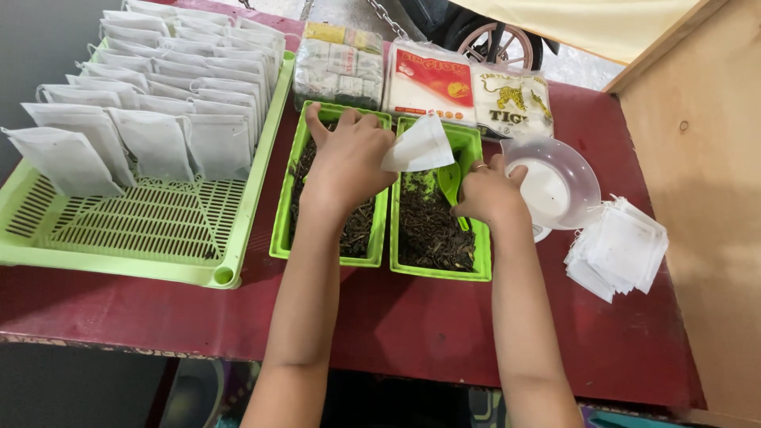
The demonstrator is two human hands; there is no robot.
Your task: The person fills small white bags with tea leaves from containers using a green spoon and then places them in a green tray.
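Head view, centre of frame: the left hand [346, 162] has a closed grip pinching a thin white paper sachet [420, 146] above two green plastic trays of dark, twiggy dried leaves [432, 230]. The right hand [487, 192] is closed round a green scoop [450, 179] over the right tray [479, 261].

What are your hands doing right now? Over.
Left hand holds white paper bag open. Right hand grips green scoop over tray of dried leaves. Nothing blocking.

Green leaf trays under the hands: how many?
2. Left tray lies under the left hand; right tray sits beside it, under the right hand. The slotted rack isn't counted.
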